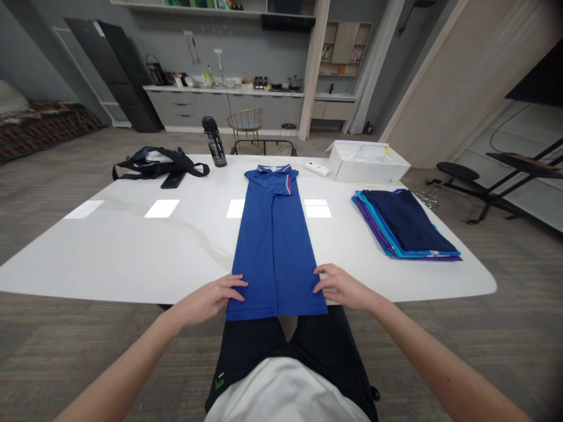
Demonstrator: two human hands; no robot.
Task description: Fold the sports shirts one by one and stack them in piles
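A blue polo shirt lies lengthwise in front of me, its sides folded inward into a long strip. The collar points away, and a sleeve with red and white trim rests across the top. Its hem hangs slightly over the near table edge. On the shirt's left edge, close to the hem, my left hand rests with fingers stretched and apart. Opposite it, my right hand touches the right edge with spread, slightly bent fingertips. No grip on the cloth can be seen in either hand.
On the white table stand a dark bottle and a white box. A black bag, a phone and a small white device lie there too. At right is a stack of folded clothes.
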